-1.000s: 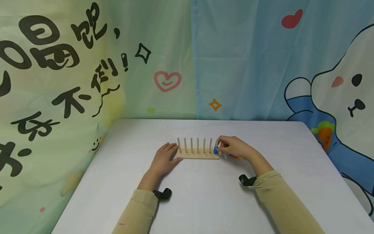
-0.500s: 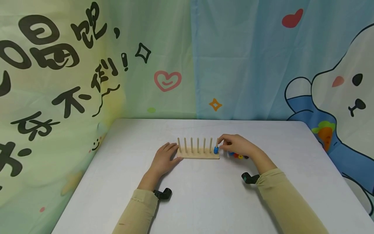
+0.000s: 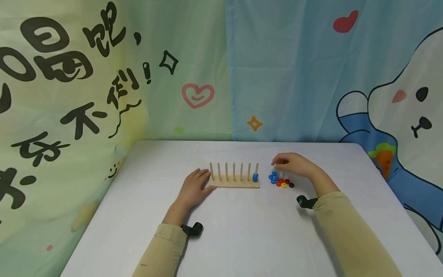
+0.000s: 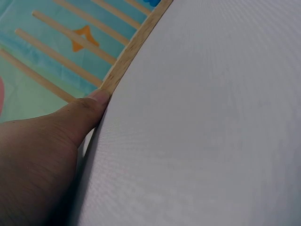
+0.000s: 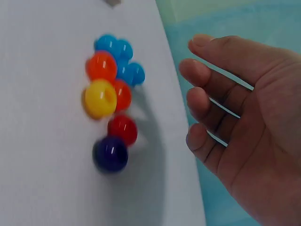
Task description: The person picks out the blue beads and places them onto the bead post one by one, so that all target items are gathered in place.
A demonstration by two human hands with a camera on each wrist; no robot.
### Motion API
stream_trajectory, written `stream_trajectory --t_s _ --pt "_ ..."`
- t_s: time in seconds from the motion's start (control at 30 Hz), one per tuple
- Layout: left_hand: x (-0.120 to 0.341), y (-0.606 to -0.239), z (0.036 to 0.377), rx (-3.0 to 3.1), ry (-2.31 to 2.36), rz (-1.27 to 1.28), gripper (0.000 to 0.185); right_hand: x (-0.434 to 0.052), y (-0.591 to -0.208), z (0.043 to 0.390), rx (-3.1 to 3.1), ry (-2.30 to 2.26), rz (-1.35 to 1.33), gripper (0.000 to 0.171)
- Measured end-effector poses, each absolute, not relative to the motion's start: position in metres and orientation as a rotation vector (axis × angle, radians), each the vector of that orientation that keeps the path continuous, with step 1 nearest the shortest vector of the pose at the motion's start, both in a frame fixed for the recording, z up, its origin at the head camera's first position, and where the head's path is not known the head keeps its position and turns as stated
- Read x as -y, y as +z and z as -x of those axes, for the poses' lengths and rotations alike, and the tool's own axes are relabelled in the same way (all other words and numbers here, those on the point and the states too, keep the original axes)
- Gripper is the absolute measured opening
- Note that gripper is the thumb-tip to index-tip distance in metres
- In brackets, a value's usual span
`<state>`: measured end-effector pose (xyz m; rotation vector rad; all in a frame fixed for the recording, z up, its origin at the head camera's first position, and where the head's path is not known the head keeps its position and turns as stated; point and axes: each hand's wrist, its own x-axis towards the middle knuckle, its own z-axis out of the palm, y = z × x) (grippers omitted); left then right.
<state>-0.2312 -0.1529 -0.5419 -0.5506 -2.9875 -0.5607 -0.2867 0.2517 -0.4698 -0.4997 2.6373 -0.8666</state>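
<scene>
In the head view, the left hand (image 3: 194, 190) is gripping the left end of the wooden peg rack (image 3: 235, 185), whose rightmost peg (image 3: 257, 167) is carrying blue beads (image 3: 255, 177); the right hand (image 3: 295, 164) is hovering near loose beads (image 3: 282, 181). In the left wrist view, the thumb (image 4: 89, 107) is pressing the rack's front edge. In the right wrist view, fingers (image 5: 200, 99) are bending loosely, slightly apart, beside the clustered beads.
</scene>
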Motion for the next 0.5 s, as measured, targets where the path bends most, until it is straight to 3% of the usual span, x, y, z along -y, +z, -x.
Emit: stream_trajectory --t_s 0.5 --pt "0.153 -0.538 0.229 2.957 -0.561 0.570 0.064 -0.262 -0.492 0.301 -2.480 -0.853 0.449 0.022"
